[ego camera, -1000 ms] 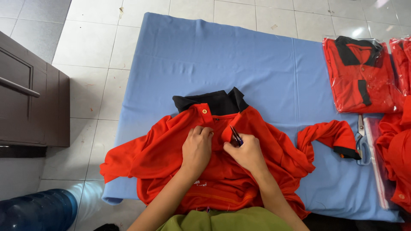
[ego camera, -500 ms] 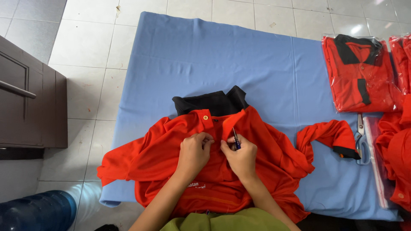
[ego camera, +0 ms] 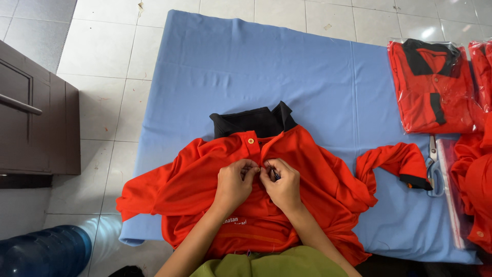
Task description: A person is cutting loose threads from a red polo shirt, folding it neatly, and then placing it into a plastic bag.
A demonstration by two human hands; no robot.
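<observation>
Both hands point(ego camera: 259, 182) grip pinching red polo shirt point(ego camera: 205, 190) placket | scissors point(ego camera: 434, 172), bagged shirts point(ego camera: 435, 87) right | cabinet point(ego camera: 36, 118) left

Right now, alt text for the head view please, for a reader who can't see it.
Both bare hands, left hand and right hand, pinch the button placket of a red polo shirt with a black collar spread on a blue cloth sheet over a tiled floor. A bagged red polo shirt and pale-handled scissors lie at the right.
</observation>
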